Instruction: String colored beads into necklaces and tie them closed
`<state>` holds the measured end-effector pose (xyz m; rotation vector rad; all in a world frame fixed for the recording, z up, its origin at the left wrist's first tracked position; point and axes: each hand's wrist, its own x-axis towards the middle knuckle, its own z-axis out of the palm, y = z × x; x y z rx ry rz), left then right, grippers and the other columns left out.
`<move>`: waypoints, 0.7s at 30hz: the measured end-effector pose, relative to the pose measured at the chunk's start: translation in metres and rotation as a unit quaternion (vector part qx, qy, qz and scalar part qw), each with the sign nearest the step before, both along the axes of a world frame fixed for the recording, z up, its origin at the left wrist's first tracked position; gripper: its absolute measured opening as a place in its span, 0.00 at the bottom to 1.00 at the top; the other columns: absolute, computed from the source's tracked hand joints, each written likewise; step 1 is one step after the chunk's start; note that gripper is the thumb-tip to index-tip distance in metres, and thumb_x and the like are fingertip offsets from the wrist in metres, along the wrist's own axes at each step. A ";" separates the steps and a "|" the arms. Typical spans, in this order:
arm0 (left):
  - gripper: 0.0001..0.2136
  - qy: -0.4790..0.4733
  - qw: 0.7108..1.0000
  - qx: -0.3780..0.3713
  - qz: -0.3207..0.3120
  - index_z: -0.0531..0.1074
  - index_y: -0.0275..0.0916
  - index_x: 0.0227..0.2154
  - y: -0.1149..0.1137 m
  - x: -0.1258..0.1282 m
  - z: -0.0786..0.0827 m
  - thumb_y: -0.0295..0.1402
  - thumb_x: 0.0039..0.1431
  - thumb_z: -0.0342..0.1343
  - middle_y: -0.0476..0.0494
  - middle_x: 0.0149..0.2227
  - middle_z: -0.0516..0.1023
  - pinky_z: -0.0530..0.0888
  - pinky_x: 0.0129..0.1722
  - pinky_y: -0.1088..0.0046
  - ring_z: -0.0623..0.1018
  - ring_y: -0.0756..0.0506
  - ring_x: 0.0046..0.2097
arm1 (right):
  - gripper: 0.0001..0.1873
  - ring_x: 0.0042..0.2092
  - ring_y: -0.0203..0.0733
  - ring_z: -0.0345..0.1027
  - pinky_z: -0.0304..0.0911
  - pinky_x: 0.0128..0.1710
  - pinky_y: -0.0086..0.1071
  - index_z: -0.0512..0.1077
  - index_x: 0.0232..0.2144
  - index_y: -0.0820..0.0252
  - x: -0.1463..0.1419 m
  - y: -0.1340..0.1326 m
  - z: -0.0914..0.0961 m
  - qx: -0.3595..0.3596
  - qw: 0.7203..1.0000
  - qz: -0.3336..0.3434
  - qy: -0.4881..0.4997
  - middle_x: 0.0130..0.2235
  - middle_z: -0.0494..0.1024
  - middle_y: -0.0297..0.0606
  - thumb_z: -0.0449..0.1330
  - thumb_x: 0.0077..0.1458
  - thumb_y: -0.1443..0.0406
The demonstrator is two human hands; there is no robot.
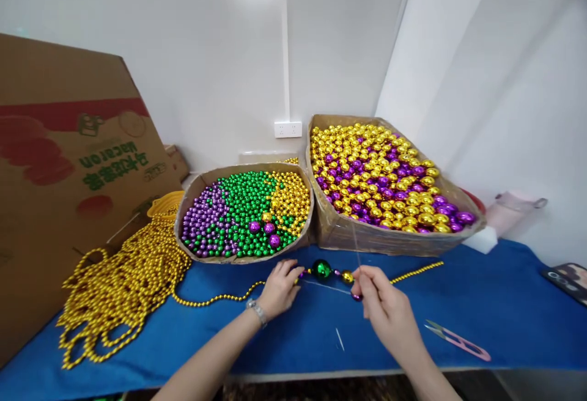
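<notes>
My left hand (277, 290), a bracelet at its wrist, is closed at the left end of a short row of beads, its fingertips on the strand. A large green bead (321, 269) and a gold bead (347, 277) sit in this row, with smaller beads between them. My right hand (384, 303) pinches a thin clear thread (357, 243) that rises above its fingers. Under those fingertips is a purple bead (356, 296). Another stretch of thread runs between the two hands. A gold bead chain (220, 297) leads to my left hand, and more of it shows beyond my right.
Behind my hands stand a box of small purple, green and gold beads (180, 230) and a larger box of gold and purple beads (339, 230). Gold chains (132, 285) are heaped left by a carton (55, 162). Pink thread snips (458, 340) and a phone (568, 280) lie right.
</notes>
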<state>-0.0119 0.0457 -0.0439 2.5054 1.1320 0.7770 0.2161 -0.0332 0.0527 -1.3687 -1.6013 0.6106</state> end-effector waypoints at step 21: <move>0.12 0.145 0.984 0.100 -0.035 0.67 0.39 0.45 0.005 0.000 -0.026 0.29 0.59 0.49 0.38 0.43 0.73 0.55 0.58 0.51 0.66 0.39 0.55 | 0.07 0.22 0.29 0.51 0.50 0.21 0.26 0.69 0.30 0.57 0.065 -0.023 0.059 0.162 0.874 -0.178 0.421 0.21 0.59 0.27 0.64 0.51 0.61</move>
